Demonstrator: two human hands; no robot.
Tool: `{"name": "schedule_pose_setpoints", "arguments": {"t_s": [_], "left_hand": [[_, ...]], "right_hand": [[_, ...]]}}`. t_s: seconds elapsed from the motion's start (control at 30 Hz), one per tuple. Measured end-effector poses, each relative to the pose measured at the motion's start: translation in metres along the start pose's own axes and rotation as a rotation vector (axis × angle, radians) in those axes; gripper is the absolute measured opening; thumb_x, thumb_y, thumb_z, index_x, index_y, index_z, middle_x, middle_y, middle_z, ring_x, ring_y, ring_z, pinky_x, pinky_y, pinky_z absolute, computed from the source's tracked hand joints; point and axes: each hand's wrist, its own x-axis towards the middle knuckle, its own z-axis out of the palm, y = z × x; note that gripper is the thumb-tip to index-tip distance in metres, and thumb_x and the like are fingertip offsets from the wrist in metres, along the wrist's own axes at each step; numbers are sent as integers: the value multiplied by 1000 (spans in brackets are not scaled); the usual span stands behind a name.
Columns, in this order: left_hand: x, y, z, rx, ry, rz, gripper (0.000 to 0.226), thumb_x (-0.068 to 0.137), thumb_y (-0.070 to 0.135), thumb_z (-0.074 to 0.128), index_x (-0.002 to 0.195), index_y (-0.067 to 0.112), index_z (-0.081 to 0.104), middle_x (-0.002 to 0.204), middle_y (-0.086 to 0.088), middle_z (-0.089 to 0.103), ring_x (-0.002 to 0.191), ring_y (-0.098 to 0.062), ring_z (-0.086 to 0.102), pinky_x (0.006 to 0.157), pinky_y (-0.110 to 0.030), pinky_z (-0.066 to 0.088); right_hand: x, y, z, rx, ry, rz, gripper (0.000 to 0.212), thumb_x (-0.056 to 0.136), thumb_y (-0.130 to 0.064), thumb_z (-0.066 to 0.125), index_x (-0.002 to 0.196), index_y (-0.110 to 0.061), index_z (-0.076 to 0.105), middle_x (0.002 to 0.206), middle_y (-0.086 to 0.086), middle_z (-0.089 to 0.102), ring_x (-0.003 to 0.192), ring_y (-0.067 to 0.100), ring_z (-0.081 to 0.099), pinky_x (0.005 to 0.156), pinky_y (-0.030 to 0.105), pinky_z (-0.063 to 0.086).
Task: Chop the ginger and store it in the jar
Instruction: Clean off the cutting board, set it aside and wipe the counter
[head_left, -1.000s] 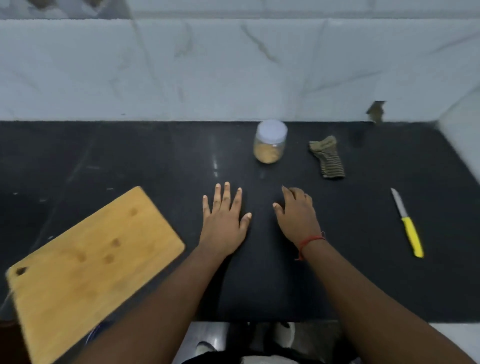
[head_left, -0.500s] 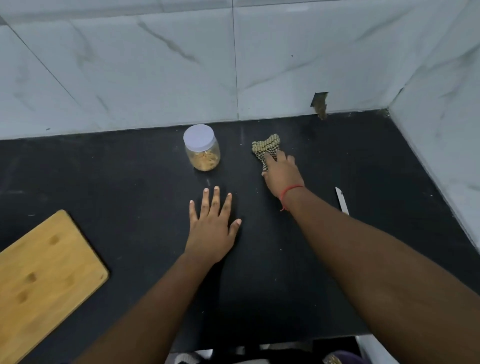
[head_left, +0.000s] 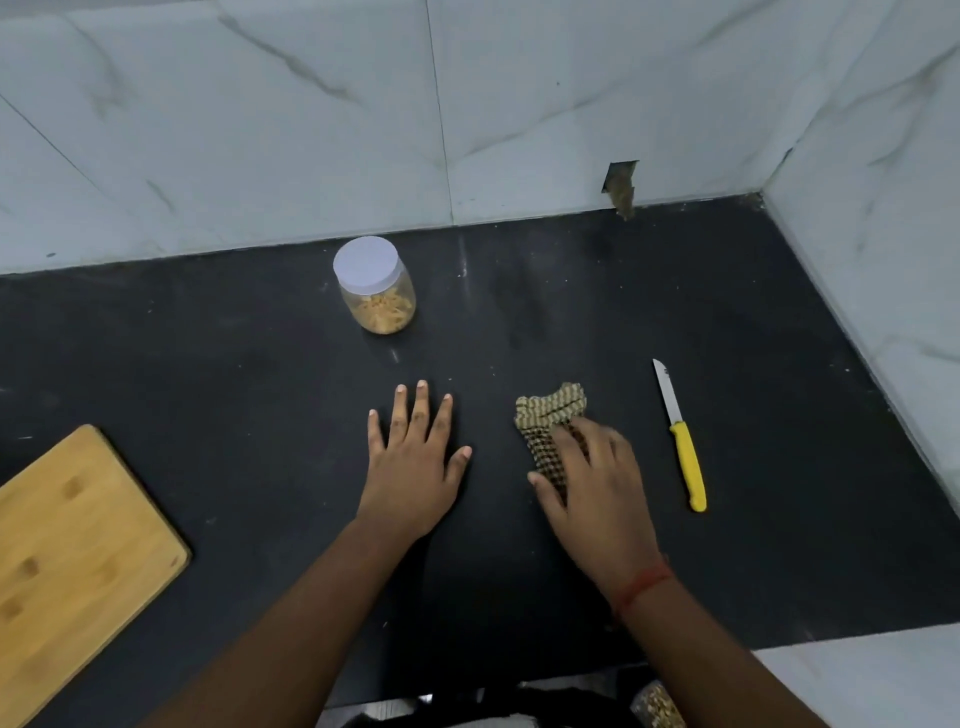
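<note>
On the black stone countertop (head_left: 675, 291), the left hand (head_left: 413, 467) lies flat with its fingers straight and spread, holding nothing. The right hand (head_left: 592, 488), with a red thread band (head_left: 641, 584) at the wrist, rests on the near end of a crumpled green-and-tan checked cloth (head_left: 550, 415); its fingers are blurred, so I cannot tell whether they press flat or curl round the fabric. The clear round plastic jar (head_left: 378, 299) with a white lid stands upright near the marble-tiled wall (head_left: 311, 130), beyond the left hand, with pale yellow chopped ginger (head_left: 383, 312) inside it. A small knife with a yellow handle (head_left: 680, 436) lies just right of the cloth, blade pointing away. A light bamboo cutting board (head_left: 72, 561) sits at the left edge.
</note>
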Motion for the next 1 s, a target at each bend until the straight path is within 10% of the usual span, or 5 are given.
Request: {"name": "schedule_pose_setpoints", "arguments": {"t_s": [0.13,0.27,0.37,0.47,1.0], "left_hand": [[5,13,2,13,-7,36,79,91,62,-4,161,25,-2,168,-7,-12,152,-26,-20,123,-56,-5],[9,17,-1,0,10,42,78,91,61,-3,160,25,-2,168,-6,-12,152,-25,-21,123,-55,-6],[8,19,-2,11,7,54,78,91,60,-4,161,24,-2,168,-7,-11,152,-26,-21,123,-55,-6],[6,21,3,54,16,91,75,94,59,0,161,24,0,168,-7,-8,153,-26,-19,123,-56,-5],[-15,26,24,101,102,156,69,102,54,10,160,19,13,168,-10,6,155,-29,-6,122,-60,3]], "right_hand": [[47,3,21,-135,-68,-224,62,97,-45,39,151,-20,24,157,6,23,149,28,8,120,46,16],[85,8,25,-113,0,-12,58,97,-39,38,150,-17,28,156,10,27,147,31,13,120,47,16],[98,13,28,-190,-74,-327,57,96,-34,39,150,-20,30,155,5,30,147,26,18,118,45,21],[119,26,17,-133,-20,-100,56,94,-32,41,148,-19,31,153,7,34,145,28,21,118,45,22],[-35,30,10,-129,-154,-285,60,97,-34,37,154,-24,20,159,-2,20,149,17,10,120,43,19]]}}
